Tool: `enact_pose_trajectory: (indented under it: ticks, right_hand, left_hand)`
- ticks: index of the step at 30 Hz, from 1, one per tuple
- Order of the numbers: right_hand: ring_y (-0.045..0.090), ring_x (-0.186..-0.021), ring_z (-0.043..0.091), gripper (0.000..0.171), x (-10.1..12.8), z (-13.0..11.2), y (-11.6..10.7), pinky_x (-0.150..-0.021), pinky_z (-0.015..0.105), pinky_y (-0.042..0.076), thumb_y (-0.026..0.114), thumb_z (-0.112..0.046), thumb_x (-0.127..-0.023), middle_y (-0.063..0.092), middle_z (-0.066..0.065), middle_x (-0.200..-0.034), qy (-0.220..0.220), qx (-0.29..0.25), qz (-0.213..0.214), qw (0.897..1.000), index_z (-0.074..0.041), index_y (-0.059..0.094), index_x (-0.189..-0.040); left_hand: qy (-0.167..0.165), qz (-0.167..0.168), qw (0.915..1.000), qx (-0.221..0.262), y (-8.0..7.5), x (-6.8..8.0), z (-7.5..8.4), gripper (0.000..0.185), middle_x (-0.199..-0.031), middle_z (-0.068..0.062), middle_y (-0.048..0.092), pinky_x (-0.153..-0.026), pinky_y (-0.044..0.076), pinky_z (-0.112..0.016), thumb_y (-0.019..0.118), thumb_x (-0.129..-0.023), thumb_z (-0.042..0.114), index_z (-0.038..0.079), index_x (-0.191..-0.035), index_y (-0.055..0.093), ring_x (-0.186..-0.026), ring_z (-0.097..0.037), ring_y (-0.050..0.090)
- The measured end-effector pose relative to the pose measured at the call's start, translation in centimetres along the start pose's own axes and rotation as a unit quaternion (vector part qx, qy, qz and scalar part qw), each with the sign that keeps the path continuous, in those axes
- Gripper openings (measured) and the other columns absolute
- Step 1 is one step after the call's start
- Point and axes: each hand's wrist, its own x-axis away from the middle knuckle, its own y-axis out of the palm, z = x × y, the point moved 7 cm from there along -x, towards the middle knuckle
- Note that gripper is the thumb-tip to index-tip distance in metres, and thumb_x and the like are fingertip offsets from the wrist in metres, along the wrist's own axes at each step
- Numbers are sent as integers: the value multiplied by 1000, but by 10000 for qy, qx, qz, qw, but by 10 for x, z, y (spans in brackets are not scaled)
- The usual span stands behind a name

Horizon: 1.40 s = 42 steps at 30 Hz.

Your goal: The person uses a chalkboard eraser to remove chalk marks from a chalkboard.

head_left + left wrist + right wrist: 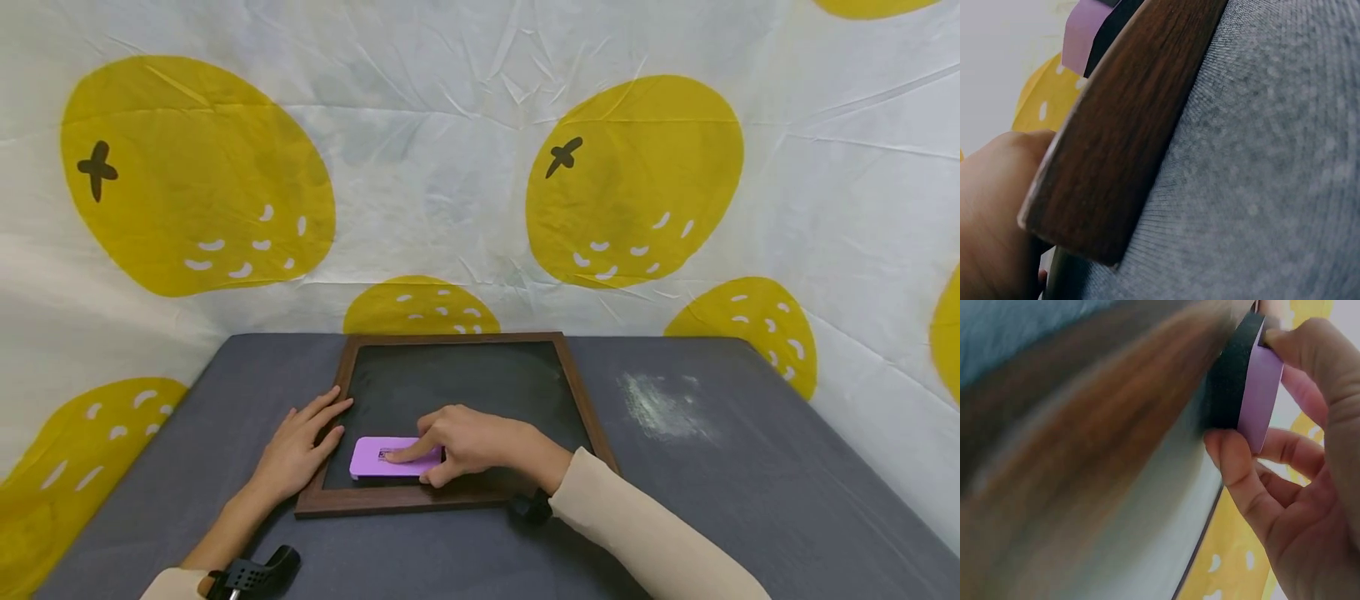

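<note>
1. My left hand (296, 450) lies flat, fingers straight and relaxed, across the left side of the chalkboard's wooden frame (330, 433), near the front-left corner of the board. It holds nothing; I judge it is there to press the frame down so the board does not slide on the cloth. In the left wrist view the dark brown frame (1129, 131) runs close past the camera with my hand (991, 219) against it.

2. The chalkboard (465, 392) lies flat on the grey tabletop (750, 500), towards its back edge and a little left of the middle, its dark slate facing up.

3. The purple eraser (378, 457) sits on the slate near the front-left corner of the board, just inside the front rail of the frame, purple back up and dark felt down.

4. My right hand (468, 442) grasps the eraser: fingers over its top and far side, thumb curled on the near side. The right wrist view shows the thumb (1241, 475) under the dark felt and purple edge of the eraser (1260, 387), so the felt stays flat on the slate.

5. On the bare tabletop to the right of the board is a pale chalky smudge (663, 404), well apart from both hands.
</note>
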Motion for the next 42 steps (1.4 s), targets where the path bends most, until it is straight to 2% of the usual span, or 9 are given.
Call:
enact_pose_trajectory:
  ticks: [9, 16, 23, 27, 32, 35, 37, 39, 42]
  right_hand:
    - [25, -54, 3, 49, 5, 3, -2, -49, 13, 23, 69, -24, -87, 41, -5, -71, 12, -162, -134, 9998, -27, 56, -134]
    - [27, -56, 3, 48, 25, 11, -6, -50, 13, 23, 71, -25, -85, 41, -5, -70, 96, -155, -128, 9998, -28, 58, -132]
    - [27, -57, -1, 47, 65, 28, -14, -50, 10, 25, 72, -23, -83, 44, -2, -69, 78, -337, -33, 9994, -28, 62, -128]
    - [37, -60, -1, 44, 95, 37, -28, -53, 10, 30, 72, -22, -83, 51, -3, -75, 115, -415, 225, 9988, -26, 65, -126]
    - [53, -70, 7, 43, 135, 51, -54, -57, 20, 44, 71, -24, -85, 58, -9, -93, 573, -254, 850, 9944, -24, 65, -127]
    - [58, -72, 6, 44, 163, 62, -64, -58, 25, 51, 72, -20, -84, 59, -8, -94, 975, -137, 1379, 9855, -19, 65, -128]
    - [57, -69, 2, 45, 185, 70, -67, -57, 25, 52, 75, -17, -83, 58, -8, -89, 1336, 40, 1799, 9746, -16, 66, -127]
    - [56, -68, 0, 46, 208, 80, -69, -56, 22, 51, 77, -17, -81, 57, -9, -86, 1866, 235, 2219, 9568, -15, 67, -126]
    - [49, -60, 1, 46, 239, 92, -70, -50, 20, 45, 79, -18, -79, 54, -8, -77, 2625, 536, 2735, 9238, -12, 68, -123]
  left_hand:
    - [14, 48, 10000, -53, 0, 1, 3, 41, -144, -17, 43, -102, 20, -69, 60, -96, 19, 9, -135, 56, -129, -45, 38]
    - [31, 54, 10000, 7, -1, 1, 4, 40, -145, -17, 42, -102, 20, -69, 59, -97, 20, 9, -135, 56, -130, -45, 38]
    - [52, 31, 10000, 25, 1, 3, 4, 41, -145, -18, 42, -101, 20, -70, 58, -97, 20, 8, -135, 56, -129, -46, 37]
    - [-40, -50, 10000, 54, 2, 1, 2, 41, -146, -16, 40, -102, 18, -70, 56, -98, 22, 9, -137, 55, -131, -45, 36]
    - [-19, 14, 9999, 159, 1, 0, 3, 41, -147, -16, 40, -103, 18, -69, 56, -98, 22, 9, -137, 54, -131, -45, 36]
    - [-122, -36, 9995, 278, 2, 1, 2, 41, -148, -15, 38, -103, 16, -69, 55, -99, 22, 9, -138, 53, -132, -45, 34]
    - [-197, -68, 9992, 340, 2, 2, 1, 41, -149, -14, 38, -104, 15, -69, 53, -100, 23, 10, -139, 53, -133, -44, 33]
    - [-240, -73, 9989, 393, 2, 2, 0, 42, -149, -14, 37, -104, 15, -68, 53, -100, 23, 9, -139, 52, -134, -43, 33]
    - [-187, 18, 9991, 388, 0, 5, 1, 42, -148, -15, 39, -104, 16, -68, 54, -99, 21, 7, -139, 52, -132, -45, 34]
